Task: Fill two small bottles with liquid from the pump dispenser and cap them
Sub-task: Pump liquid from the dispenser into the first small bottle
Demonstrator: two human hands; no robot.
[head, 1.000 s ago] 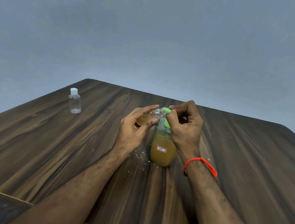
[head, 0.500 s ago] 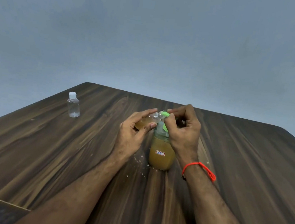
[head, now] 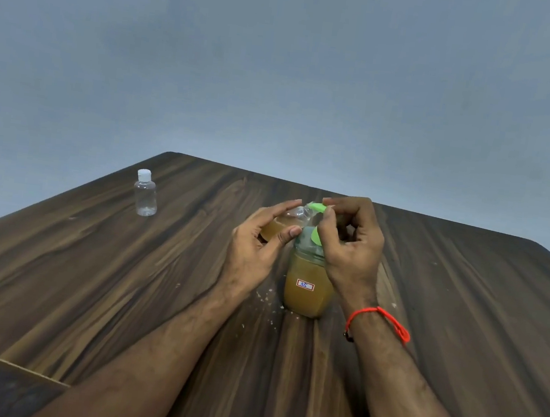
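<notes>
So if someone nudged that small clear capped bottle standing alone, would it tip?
Probably easily: the small clear plastic bottle with the white cap looks empty, so likely light. It stands tall and narrow. The wooden table looks smooth, so it might slide instead.

Table [head: 88, 272]: dark wood-grain laminate, matt. Capped bottle [head: 145, 196]: clear glossy plastic. Pump dispenser [head: 305, 290]: translucent plastic, paper label.

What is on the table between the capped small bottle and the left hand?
In the head view, only bare wooden table lies between the capped small bottle and the left hand, which holds another small bottle at the pump dispenser.
</notes>
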